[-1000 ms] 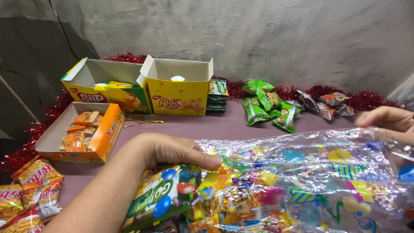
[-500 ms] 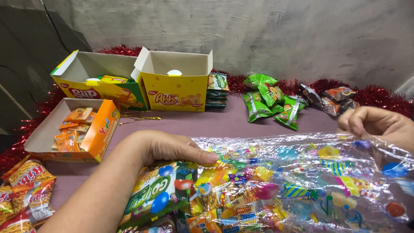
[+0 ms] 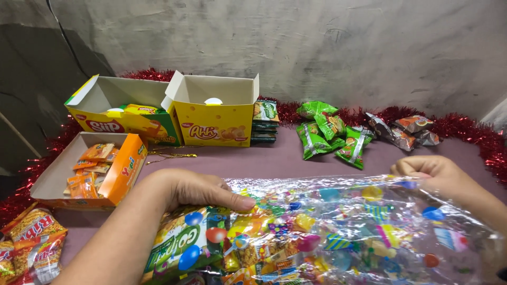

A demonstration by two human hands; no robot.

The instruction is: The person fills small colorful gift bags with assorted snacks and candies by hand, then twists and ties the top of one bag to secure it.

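My left hand (image 3: 195,190) presses flat on the clear printed bag (image 3: 338,232), already part-filled with snacks. My right hand (image 3: 430,171) pinches its far edge. Green packets (image 3: 330,134) beyond remain unpacked.

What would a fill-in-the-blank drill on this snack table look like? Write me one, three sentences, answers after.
1. The left hand presses down on the clear printed bag of ____.
2. The right hand pinches the bag's far ____.
3. The open orange box lies to the ____ of the left hand.

Missing words: snacks; edge; left
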